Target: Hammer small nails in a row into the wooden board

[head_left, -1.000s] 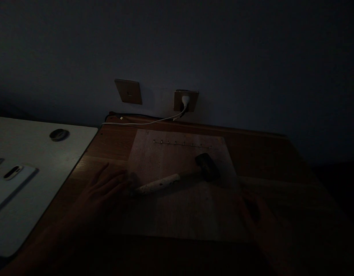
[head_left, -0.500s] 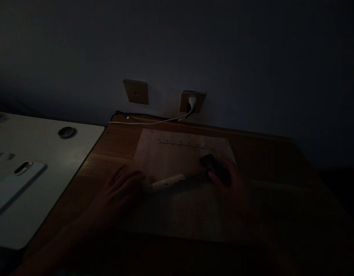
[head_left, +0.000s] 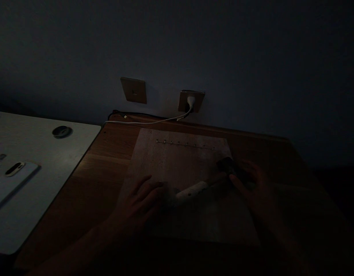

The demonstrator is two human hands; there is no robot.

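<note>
In the dim light a hammer (head_left: 192,192), with a pale grip and a dark head, lies slantwise low over a light board (head_left: 177,165). My right hand (head_left: 253,182) is closed around the hammer's head at the right side of the board. My left hand (head_left: 145,201) is at the grip's far end, its fingers curled over it; the fingertips are hard to make out in the shadow. Towards the back of the board stands a row of several small shiny nails (head_left: 178,143).
The board lies on a wooden table (head_left: 104,168) against a wall. A white table (head_left: 76,153) on the left bears a phone (head_left: 21,180) and a round dark object (head_left: 62,132). A white plug (head_left: 191,101) with its cable (head_left: 145,122) sits in a wall socket.
Both hands have moved to the right together with the hammer, which has shifted towards the board's right edge. The view has turned slightly.
</note>
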